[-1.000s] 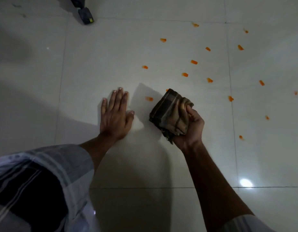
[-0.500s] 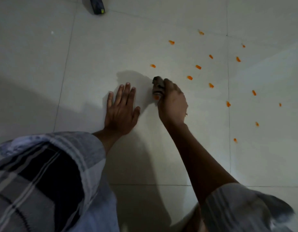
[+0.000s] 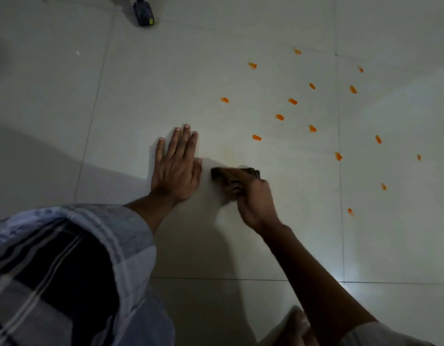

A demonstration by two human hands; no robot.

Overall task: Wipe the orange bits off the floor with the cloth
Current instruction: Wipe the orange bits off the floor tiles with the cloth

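Note:
My right hand (image 3: 253, 198) presses a bunched brown cloth (image 3: 234, 174) onto the pale tiled floor (image 3: 166, 83), blurred with motion; only the cloth's far edge shows past my fingers. My left hand (image 3: 176, 166) lies flat on the tile just left of the cloth, fingers together, holding nothing. Several orange bits are scattered beyond and to the right; the nearest orange bit (image 3: 256, 137) lies a little past the cloth. A faint yellowish smear (image 3: 228, 153) marks the tile just beyond the cloth.
A dark object with a yellow mark (image 3: 143, 13) stands on the floor at the top. My checked sleeve (image 3: 61, 270) fills the lower left. A bright light reflection (image 3: 350, 288) shows on the tile at lower right.
My right hand has drawn the cloth back toward me from its farther reach. The orange bit beside my left hand is gone, leaving a faint smear. The left hand has stayed planted.

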